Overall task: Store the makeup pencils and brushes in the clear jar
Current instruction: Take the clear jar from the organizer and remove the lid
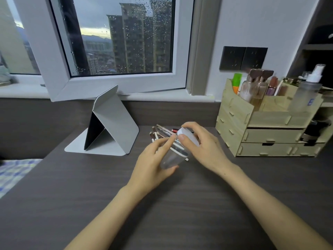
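Note:
A clear jar [172, 156] is held tilted above the dark wooden desk [180, 204]. My left hand [153, 165] wraps around its transparent body from the left. My right hand [201, 143] grips its white lid [187, 136] from the right, thumb on the lid's near edge. Behind the jar, a pile of makeup pencils and brushes [160, 133] lies on the desk, partly hidden by my hands. The jar looks empty inside.
A grey folded tablet stand [111, 123] sits to the left near the window sill. A wooden cosmetics organizer [266, 123] with drawers and bottles stands at the right. A patterned cloth [12, 174] shows beyond the desk's left edge.

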The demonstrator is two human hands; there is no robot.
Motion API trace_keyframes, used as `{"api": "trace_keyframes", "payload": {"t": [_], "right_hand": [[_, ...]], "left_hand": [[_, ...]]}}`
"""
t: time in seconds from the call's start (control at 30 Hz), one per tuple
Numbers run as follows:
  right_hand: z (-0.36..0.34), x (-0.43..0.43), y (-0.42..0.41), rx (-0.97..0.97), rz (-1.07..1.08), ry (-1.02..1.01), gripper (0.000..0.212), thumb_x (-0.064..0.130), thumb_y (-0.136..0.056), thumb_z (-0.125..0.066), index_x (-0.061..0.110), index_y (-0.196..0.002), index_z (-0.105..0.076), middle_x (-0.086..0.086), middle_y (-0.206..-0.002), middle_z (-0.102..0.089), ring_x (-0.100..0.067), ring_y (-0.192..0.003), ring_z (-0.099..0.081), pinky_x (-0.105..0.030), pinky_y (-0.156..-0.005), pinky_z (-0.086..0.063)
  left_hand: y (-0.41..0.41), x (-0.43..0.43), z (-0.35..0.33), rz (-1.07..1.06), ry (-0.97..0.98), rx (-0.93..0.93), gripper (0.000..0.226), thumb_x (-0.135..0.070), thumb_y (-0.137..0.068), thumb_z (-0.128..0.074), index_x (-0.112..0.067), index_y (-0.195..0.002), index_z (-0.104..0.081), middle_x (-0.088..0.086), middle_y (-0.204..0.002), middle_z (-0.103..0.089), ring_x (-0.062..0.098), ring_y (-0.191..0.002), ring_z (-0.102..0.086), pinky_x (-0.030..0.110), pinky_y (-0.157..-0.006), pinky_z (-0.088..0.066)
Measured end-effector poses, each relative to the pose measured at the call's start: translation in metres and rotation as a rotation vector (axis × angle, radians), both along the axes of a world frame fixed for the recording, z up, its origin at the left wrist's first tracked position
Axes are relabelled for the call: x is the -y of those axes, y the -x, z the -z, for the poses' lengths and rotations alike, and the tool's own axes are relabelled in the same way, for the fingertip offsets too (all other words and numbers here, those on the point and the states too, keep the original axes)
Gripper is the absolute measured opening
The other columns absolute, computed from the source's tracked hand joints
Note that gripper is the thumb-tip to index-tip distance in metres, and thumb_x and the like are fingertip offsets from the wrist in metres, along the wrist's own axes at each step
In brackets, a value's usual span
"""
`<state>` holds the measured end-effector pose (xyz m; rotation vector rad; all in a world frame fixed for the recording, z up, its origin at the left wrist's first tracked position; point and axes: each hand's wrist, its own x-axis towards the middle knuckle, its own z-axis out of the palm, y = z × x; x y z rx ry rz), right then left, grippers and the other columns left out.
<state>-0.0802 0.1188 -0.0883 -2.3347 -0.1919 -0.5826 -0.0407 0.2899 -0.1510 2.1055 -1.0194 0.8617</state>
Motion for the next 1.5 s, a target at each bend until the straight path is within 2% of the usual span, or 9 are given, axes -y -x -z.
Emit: {"api": "trace_keyframes", "payload": {"t": [0.2, 0.33, 0.43, 0.63, 0.77, 1.0, 1.17, 1.4, 1.5], "right_hand": [[-0.006, 0.014, 0.001, -0.087, -0.231, 0.194, 0.040, 0.055, -0.081, -0.040, 0.046, -0.119, -0.043, 0.002, -0.107, -0.052, -0.006, -0.091, -0.050, -0.017, -0.075, -0.037], [-0.015, 0.025, 0.009, -0.244, -0.383, 0.198, 0.068, 0.042, -0.084, -0.062, 0.059, -0.133, -0.018, 0.021, -0.135, -0.033, 0.002, -0.121, -0.041, -0.022, -0.101, -0.037], [-0.020, 0.024, 0.008, -0.234, -0.227, 0.299, 0.071, 0.068, -0.074, -0.050, 0.053, -0.137, -0.020, 0.021, -0.131, -0.039, -0.006, -0.116, -0.049, -0.032, -0.098, -0.046], [-0.018, 0.035, 0.010, -0.337, -0.372, 0.278, 0.090, 0.044, -0.078, -0.069, 0.055, -0.140, -0.004, 0.022, -0.143, -0.026, 0.001, -0.130, -0.033, -0.023, -0.105, -0.034], [-0.019, 0.034, 0.009, -0.194, -0.297, 0.349, 0.072, 0.045, -0.077, -0.069, 0.049, -0.137, -0.030, 0.016, -0.141, -0.042, -0.003, -0.125, -0.043, -0.027, -0.101, -0.042], [0.008, 0.079, 0.003, -0.121, -0.244, -0.441, 0.055, 0.000, -0.069, -0.078, 0.033, -0.100, -0.048, 0.000, -0.122, -0.052, -0.015, -0.111, -0.055, -0.016, -0.087, -0.051], [0.086, 0.086, -0.008, -0.319, 0.120, -0.240, 0.050, 0.047, -0.052, -0.078, 0.039, -0.084, -0.039, 0.010, -0.116, -0.059, -0.020, -0.111, -0.057, -0.042, -0.096, -0.047], [0.103, 0.085, -0.011, -0.341, 0.161, 0.161, 0.038, 0.043, -0.070, -0.072, 0.031, -0.091, -0.042, 0.005, -0.124, -0.055, -0.019, -0.116, -0.047, -0.031, -0.091, -0.038], [0.095, 0.076, -0.014, -0.166, 0.206, 0.181, 0.032, 0.037, -0.076, -0.071, 0.020, -0.101, -0.059, 0.002, -0.120, -0.059, -0.019, -0.115, -0.050, -0.027, -0.091, -0.035]], "left_hand": [[0.002, -0.010, -0.005, 0.270, 0.112, -0.386, 0.092, -0.038, -0.063, -0.078, -0.039, -0.142, -0.031, -0.008, -0.118, -0.058, 0.006, -0.104, -0.057, 0.021, -0.086, -0.047], [-0.002, -0.017, -0.003, 0.185, -0.005, -0.275, 0.089, -0.043, -0.065, -0.072, -0.036, -0.143, -0.031, -0.012, -0.117, -0.054, 0.003, -0.101, -0.054, 0.015, -0.085, -0.044], [-0.004, -0.016, -0.006, 0.135, -0.112, -0.158, 0.088, -0.040, -0.064, -0.074, -0.033, -0.141, -0.033, -0.009, -0.118, -0.054, 0.004, -0.099, -0.051, 0.007, -0.084, -0.037], [-0.005, -0.014, -0.005, 0.136, -0.155, -0.119, 0.093, -0.033, -0.063, -0.079, -0.034, -0.142, -0.030, -0.004, -0.118, -0.055, 0.006, -0.099, -0.050, 0.009, -0.081, -0.037], [-0.009, -0.014, -0.003, 0.131, -0.179, -0.112, 0.092, -0.033, -0.064, -0.080, -0.031, -0.143, -0.032, -0.006, -0.119, -0.054, 0.006, -0.100, -0.050, 0.007, -0.082, -0.035], [-0.019, -0.031, -0.002, 0.105, 0.276, -0.353, 0.087, -0.028, -0.060, -0.082, -0.045, -0.132, -0.036, -0.022, -0.115, -0.054, -0.001, -0.104, -0.053, 0.016, -0.086, -0.046], [-0.030, -0.027, 0.007, 0.082, 0.451, -0.409, 0.098, -0.015, -0.062, -0.086, -0.047, -0.134, -0.027, -0.014, -0.118, -0.049, 0.004, -0.107, -0.051, 0.023, -0.088, -0.048], [-0.039, -0.028, 0.016, 0.034, 0.581, -0.398, 0.107, -0.001, -0.064, -0.082, -0.048, -0.136, -0.019, -0.011, -0.114, -0.044, 0.009, -0.110, -0.051, 0.021, -0.096, -0.043], [-0.042, -0.036, 0.013, -0.027, 0.649, -0.363, 0.106, -0.015, -0.060, -0.085, -0.053, -0.136, -0.021, -0.010, -0.116, -0.045, 0.013, -0.113, -0.051, 0.021, -0.094, -0.043]]}}
